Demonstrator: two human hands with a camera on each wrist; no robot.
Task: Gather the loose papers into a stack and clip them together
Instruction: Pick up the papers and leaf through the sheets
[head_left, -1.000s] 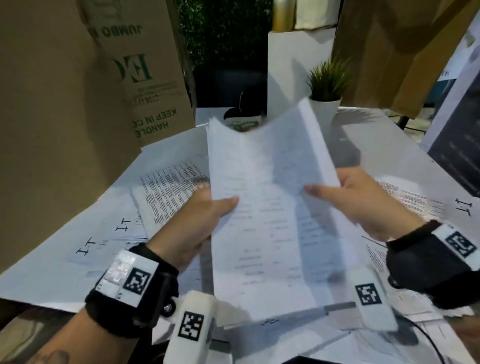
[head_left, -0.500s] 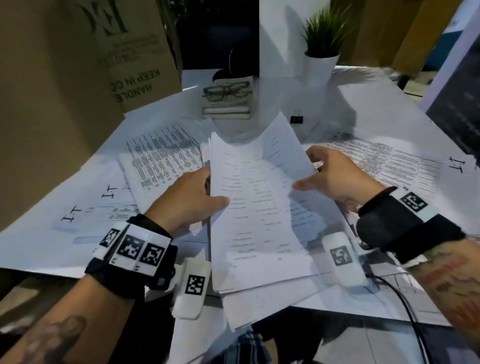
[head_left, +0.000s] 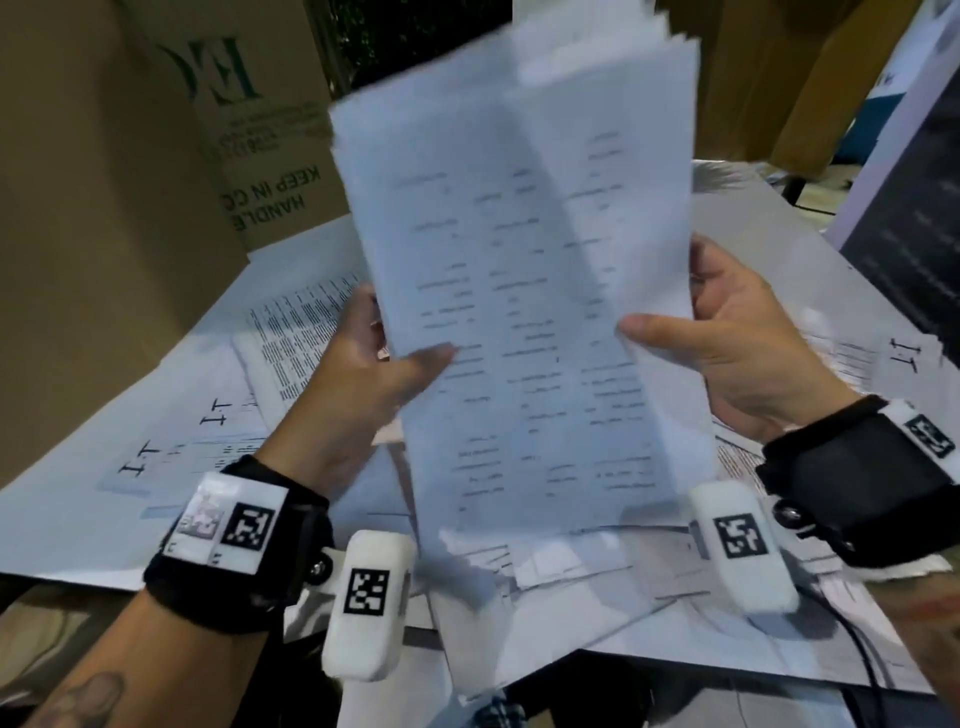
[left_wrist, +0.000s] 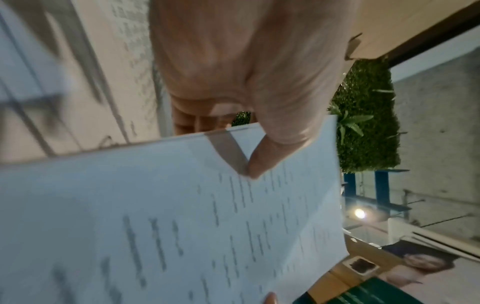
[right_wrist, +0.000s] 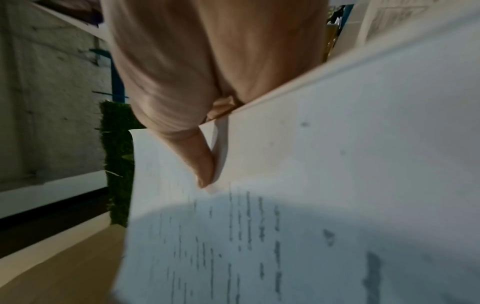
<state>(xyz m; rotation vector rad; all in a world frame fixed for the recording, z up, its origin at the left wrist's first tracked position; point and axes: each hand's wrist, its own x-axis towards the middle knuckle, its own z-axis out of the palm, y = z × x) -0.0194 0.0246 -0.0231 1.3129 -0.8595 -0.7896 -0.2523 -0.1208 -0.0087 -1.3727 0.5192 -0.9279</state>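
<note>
The left hand (head_left: 358, 374) gripped the left edge of a sheaf of papers (head_left: 524, 291), thumb across the front and fingers behind. The right hand (head_left: 727, 343) gripped the right edge the same way. The sheaf stood nearly upright in the air above the table (head_left: 753, 218), its top edges uneven. More printed sheets (head_left: 291, 332) lay spread on the table below. Gathering seemed partly done; squaring and clipping remained, and no clip was in view.
</note>
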